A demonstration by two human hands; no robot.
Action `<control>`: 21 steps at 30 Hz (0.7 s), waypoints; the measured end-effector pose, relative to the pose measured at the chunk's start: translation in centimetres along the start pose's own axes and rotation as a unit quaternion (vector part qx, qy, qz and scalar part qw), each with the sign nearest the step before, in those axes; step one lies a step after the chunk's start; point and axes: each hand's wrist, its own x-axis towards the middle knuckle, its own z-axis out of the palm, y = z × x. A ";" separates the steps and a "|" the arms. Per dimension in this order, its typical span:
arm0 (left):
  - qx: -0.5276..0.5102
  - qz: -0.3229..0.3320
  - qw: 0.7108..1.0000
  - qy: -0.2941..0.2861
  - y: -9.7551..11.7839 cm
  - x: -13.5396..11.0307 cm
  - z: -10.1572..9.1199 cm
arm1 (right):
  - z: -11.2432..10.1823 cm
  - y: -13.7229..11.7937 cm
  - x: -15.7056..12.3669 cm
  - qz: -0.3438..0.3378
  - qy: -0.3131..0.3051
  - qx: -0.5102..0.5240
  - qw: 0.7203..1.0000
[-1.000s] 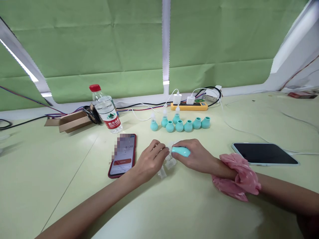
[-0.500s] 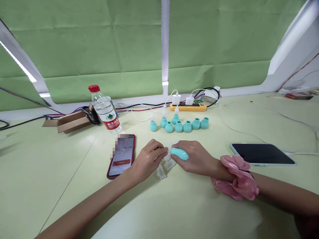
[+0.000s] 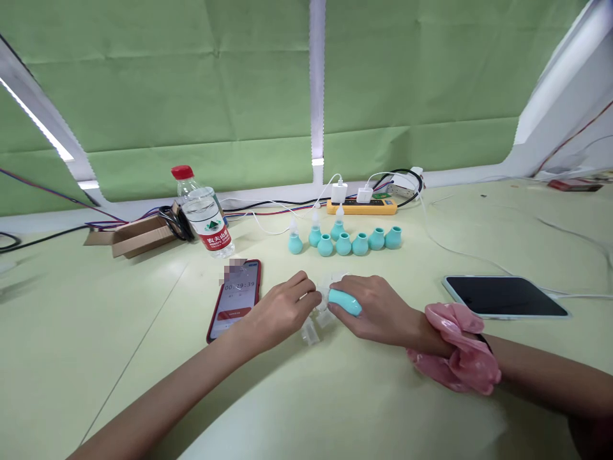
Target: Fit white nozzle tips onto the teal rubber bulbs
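Note:
My right hand (image 3: 378, 310) is closed around a teal rubber bulb (image 3: 345, 301), lying sideways with its mouth toward the left. My left hand (image 3: 282, 308) pinches a small clear plastic tip (image 3: 320, 300) at the bulb's mouth. More clear tips (image 3: 309, 333) lie loose on the table just below my hands. Behind them stands a row of several teal bulbs (image 3: 359, 243); the three at the left (image 3: 315, 232) carry clear tips. A pink scrunchie (image 3: 457, 348) is on my right wrist.
A red-cased phone (image 3: 235, 298) showing a timer lies left of my hands. A water bottle (image 3: 204, 211), a cardboard box (image 3: 138, 233), a yellow power strip (image 3: 362, 204) with chargers and cables sit further back. A dark tablet (image 3: 502, 296) lies at right.
Both hands stay together at the same spot, shifting only slightly lower in view. The phone's timer has advanced by one second.

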 end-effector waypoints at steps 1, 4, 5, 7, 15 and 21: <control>-0.021 -0.018 0.999 0.020 -0.1 0.0 0.2 | 0.0 0.0 0.0 -0.002 0.005 0.001 1.000; -0.046 -0.067 0.994 0.067 -0.1 0.0 0.6 | 0.1 0.1 0.0 -0.004 0.019 -0.004 1.000; -0.036 -0.071 0.995 0.064 -0.1 0.0 0.7 | 0.1 0.2 0.0 -0.005 0.020 -0.007 1.000; 0.010 -0.053 0.998 0.032 0.2 0.0 0.6 | 0.1 0.2 0.1 -0.008 0.017 -0.013 1.000; 0.196 0.049 0.979 -0.036 1.7 0.2 -0.3 | 0.4 -0.2 -0.1 -0.036 0.029 -0.030 0.998; 0.137 0.020 0.990 -0.001 0.4 0.1 0.5 | 0.4 -0.2 -0.2 -0.053 0.052 -0.023 0.997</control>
